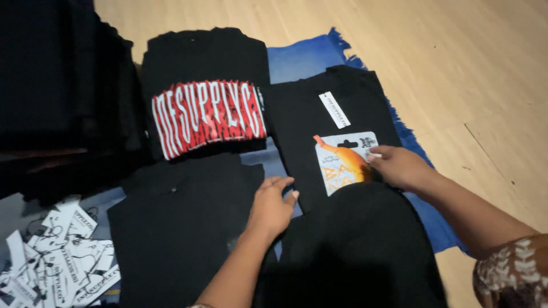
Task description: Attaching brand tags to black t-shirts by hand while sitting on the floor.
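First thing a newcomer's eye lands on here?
The folded black shirt with the red-and-white block print, top centre on the floor. Next, the right hand on an orange-printed card lying on another black shirt over a blue mat. A heap of white paper tags sits bottom left.

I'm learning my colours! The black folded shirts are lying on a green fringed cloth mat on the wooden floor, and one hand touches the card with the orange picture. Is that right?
Almost. The head view shows the fringed cloth mat is blue, not green. The black folded shirts do lie on it, on the wooden floor, and the right hand touches the card with the orange picture.
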